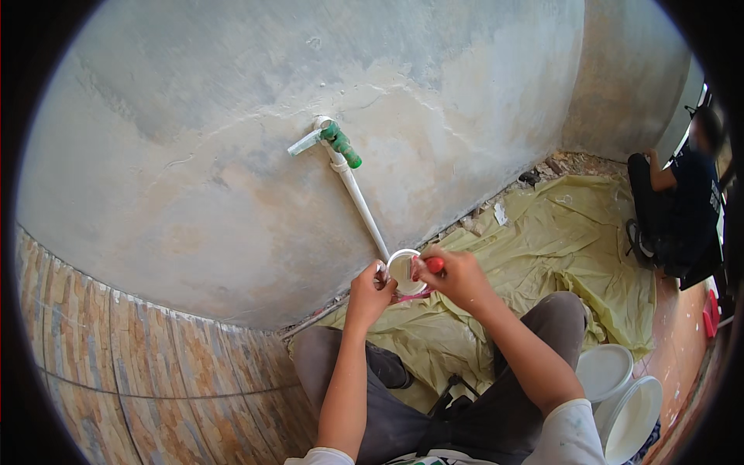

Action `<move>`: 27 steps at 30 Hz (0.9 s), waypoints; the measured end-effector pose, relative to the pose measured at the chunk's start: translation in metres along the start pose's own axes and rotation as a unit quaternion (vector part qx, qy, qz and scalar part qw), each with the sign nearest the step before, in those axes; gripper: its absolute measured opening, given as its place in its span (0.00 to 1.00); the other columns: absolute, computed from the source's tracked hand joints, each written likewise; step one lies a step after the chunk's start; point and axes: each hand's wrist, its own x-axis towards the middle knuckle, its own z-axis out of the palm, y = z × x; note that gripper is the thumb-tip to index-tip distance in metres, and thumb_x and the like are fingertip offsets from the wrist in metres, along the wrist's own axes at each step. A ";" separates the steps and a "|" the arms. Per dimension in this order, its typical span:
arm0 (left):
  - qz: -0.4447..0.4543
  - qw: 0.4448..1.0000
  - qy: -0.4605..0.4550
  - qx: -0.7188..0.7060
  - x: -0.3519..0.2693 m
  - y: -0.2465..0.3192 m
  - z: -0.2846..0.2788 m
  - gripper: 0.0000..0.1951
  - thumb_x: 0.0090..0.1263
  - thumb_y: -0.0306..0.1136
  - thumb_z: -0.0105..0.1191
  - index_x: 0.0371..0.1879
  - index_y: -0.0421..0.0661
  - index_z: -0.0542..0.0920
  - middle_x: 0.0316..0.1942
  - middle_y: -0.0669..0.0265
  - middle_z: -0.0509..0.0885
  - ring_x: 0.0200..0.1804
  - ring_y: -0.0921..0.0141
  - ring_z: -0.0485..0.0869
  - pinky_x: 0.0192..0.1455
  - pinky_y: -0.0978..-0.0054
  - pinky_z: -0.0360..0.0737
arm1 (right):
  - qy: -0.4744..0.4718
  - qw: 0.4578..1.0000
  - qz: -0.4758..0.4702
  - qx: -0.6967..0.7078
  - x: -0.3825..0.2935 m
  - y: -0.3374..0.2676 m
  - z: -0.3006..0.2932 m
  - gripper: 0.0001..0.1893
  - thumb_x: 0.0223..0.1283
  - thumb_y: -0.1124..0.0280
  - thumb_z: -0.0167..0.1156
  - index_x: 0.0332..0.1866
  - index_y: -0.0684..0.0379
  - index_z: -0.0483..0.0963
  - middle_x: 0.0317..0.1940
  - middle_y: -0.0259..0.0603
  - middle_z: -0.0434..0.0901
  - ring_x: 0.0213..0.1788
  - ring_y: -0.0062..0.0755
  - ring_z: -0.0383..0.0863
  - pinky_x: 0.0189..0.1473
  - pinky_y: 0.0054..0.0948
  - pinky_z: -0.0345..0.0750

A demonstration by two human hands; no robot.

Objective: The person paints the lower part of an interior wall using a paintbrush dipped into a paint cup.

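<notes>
My left hand point(372, 290) grips the left rim of a small white plastic tub point(401, 254), which is tilted so that its pale inside shows. My right hand point(453, 276) is closed around a red-handled tool point(434, 265), whose working end is over the tub's mouth; its exact kind is hard to tell. A pink strip point(415, 295) shows under the tub's lower rim. Just beyond the tub, a white plastic pipe point(363, 203) runs up the plastered wall point(232, 192) to a green tap point(343, 145).
A crumpled yellow-green sheet point(540, 232) covers the floor, with rubble point(552, 165) along the wall's foot. At lower right stand a white lid point(604, 372) and a white bucket point(633, 421). Another person point(686, 203) crouches at the far right. Stone-patterned tiles point(174, 372) lie at left.
</notes>
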 end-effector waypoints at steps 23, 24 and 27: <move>-0.013 0.998 0.013 -0.059 0.003 -0.006 -0.004 0.06 0.64 0.20 0.55 0.34 0.34 0.73 0.30 0.64 0.78 0.32 0.75 0.83 0.31 0.72 0.89 | 0.279 0.722 0.245 0.584 0.025 0.052 -0.090 0.14 0.69 0.61 0.54 0.33 0.61 0.74 0.17 0.37 0.76 0.20 0.26 0.74 0.24 0.24 0.71; -0.013 0.998 0.014 -0.059 0.003 -0.007 -0.004 0.06 0.64 0.20 0.55 0.34 0.34 0.73 0.30 0.64 0.78 0.32 0.75 0.83 0.31 0.72 0.89 | 0.261 0.688 0.250 0.630 0.024 0.053 -0.088 0.14 0.69 0.61 0.54 0.32 0.61 0.74 0.18 0.37 0.76 0.20 0.26 0.74 0.25 0.24 0.71; -0.017 0.999 0.012 -0.043 0.003 -0.009 -0.005 0.05 0.63 0.20 0.55 0.34 0.34 0.73 0.31 0.64 0.79 0.32 0.75 0.83 0.31 0.72 0.89 | 0.240 0.636 0.251 0.689 0.023 0.052 -0.085 0.14 0.68 0.61 0.55 0.33 0.61 0.75 0.20 0.38 0.77 0.21 0.27 0.74 0.27 0.24 0.72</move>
